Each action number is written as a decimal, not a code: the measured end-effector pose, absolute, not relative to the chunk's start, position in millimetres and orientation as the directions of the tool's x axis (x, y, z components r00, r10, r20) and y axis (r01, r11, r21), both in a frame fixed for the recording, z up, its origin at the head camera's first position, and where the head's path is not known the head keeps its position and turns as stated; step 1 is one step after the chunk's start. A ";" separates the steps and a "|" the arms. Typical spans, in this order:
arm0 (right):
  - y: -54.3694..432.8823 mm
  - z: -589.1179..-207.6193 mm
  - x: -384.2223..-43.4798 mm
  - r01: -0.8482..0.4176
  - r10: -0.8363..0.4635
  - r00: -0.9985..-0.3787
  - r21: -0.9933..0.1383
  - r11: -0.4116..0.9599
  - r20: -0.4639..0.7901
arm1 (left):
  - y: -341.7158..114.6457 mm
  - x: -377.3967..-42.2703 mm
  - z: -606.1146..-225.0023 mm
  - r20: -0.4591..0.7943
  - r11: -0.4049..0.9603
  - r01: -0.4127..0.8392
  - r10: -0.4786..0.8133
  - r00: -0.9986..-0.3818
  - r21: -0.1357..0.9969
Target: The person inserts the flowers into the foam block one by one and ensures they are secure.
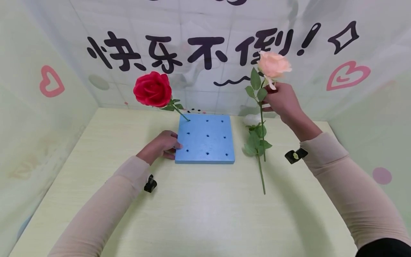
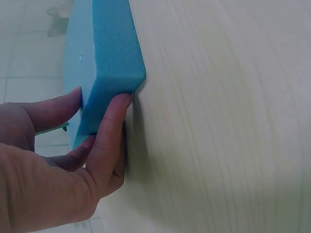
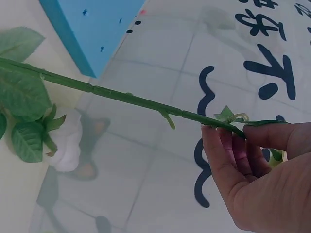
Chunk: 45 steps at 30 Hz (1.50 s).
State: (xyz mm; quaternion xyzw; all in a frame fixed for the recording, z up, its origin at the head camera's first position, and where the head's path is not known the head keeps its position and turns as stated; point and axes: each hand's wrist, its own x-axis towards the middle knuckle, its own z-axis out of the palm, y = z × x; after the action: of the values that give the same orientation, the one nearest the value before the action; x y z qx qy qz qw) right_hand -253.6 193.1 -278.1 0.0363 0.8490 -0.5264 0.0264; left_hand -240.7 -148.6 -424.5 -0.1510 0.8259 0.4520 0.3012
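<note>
My left hand [image 1: 163,143] holds the left edge of a square blue foam board [image 1: 215,144] with rows of small holes. In the left wrist view its thumb [image 2: 60,109] presses the top face while the fingers lie against the board's side. A red artificial rose [image 1: 152,89] stands tilted left, its stem in the board's back left hole. My right hand [image 1: 284,101] pinches a peach artificial rose [image 1: 273,65] by the green stem [image 3: 131,99] just under the bloom. That stem hangs down above the table, right of the board.
A white rose [image 1: 252,119] lies on the pale wooden table [image 1: 205,207] right of the board, partly behind the peach rose's stem; its own stem [image 1: 261,176] points toward the front. A printed cloth backdrop [image 1: 199,21] rises behind, with fabric walls on both sides.
</note>
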 end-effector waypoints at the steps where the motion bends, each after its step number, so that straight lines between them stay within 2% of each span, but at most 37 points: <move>1: 191.0 -276.6 -253.7 0.087 0.034 -0.996 -0.894 0.439 -0.081 | -148.6 -240.8 -424.4 -0.634 0.547 -0.521 0.023 -0.773 0.655; 15: 164.9 -260.0 -258.5 0.004 -0.001 -1.000 -0.927 0.375 -0.005 | -149.6 -241.6 -426.2 -0.632 0.533 -0.522 0.033 -0.774 0.666; 24: 144.3 -256.2 -262.2 -0.094 -0.018 -0.995 -0.956 0.277 0.093 | -148.9 -243.2 -427.4 -0.630 0.544 -0.518 0.026 -0.776 0.660; 45: 103.6 -267.9 -279.6 -0.202 -0.040 -0.979 -0.972 0.120 0.198 | -150.3 -242.0 -426.9 -0.629 0.533 -0.519 0.033 -0.777 0.669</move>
State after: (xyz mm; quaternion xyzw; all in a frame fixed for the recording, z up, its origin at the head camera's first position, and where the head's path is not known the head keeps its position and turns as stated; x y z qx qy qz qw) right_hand -279.6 103.6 -267.9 -0.0811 0.7458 -0.6583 -0.0613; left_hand -242.0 -150.3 -426.9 -0.1476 0.8226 0.4602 0.2996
